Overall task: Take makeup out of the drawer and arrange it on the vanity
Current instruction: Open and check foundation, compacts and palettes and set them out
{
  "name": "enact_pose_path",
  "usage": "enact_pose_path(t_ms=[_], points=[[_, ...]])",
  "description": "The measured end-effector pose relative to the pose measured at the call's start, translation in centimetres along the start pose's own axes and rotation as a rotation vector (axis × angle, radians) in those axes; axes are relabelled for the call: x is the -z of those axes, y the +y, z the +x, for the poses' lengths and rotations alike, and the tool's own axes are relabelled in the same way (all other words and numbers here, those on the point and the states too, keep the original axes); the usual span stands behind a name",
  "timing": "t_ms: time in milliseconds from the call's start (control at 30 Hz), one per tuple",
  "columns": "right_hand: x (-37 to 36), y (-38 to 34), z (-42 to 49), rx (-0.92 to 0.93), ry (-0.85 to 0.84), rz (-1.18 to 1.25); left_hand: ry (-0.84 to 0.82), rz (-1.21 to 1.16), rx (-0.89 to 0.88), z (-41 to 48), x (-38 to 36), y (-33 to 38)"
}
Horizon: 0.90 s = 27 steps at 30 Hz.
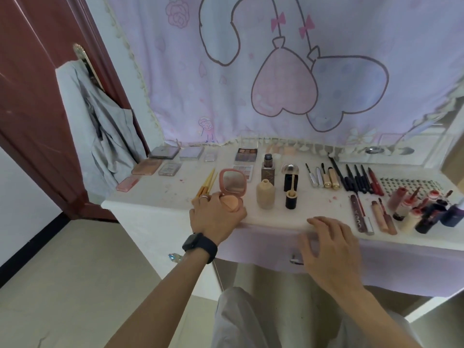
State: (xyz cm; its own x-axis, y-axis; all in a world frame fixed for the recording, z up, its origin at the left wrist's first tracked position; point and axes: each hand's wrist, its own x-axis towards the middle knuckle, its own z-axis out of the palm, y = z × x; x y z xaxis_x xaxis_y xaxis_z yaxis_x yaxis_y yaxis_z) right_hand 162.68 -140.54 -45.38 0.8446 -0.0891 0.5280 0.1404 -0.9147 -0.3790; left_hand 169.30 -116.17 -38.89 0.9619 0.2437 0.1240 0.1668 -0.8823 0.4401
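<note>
One pink compact (232,184) is set open near the front edge of the vanity (150,197), its mirrored lid raised and a peach puff (232,202) seated in its base, which is gripped by the curled fingers of the left hand (216,218). The right hand (331,249) is spread loosely over the front lip above the drawer handle (296,260), nothing being grasped, and a beige bottle (265,194) is stood just right of the compact

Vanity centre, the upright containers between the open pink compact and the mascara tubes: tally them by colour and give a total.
Beige round bottle: 1
Brown square bottle with a dark cap: 1
Black containers with gold tops: 2
Total: 4
</note>
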Motion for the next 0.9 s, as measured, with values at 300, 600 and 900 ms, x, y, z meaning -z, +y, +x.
enact_pose_path(t_ms=[300,600,900], points=[[-2.7,1.8,-0.2,0.046,0.044,-0.089,0.025,-0.026,0.081,1.8,-1.9,2.2],[-3.1,2.3,-0.3,0.087,0.081,-0.087,0.076,-0.094,0.039,0.7,-2.7,1.2],[-3.1,2.3,-0.5,0.079,0.07,-0.097,0.072,-0.218,0.072,0.2,-2.5,1.1]])
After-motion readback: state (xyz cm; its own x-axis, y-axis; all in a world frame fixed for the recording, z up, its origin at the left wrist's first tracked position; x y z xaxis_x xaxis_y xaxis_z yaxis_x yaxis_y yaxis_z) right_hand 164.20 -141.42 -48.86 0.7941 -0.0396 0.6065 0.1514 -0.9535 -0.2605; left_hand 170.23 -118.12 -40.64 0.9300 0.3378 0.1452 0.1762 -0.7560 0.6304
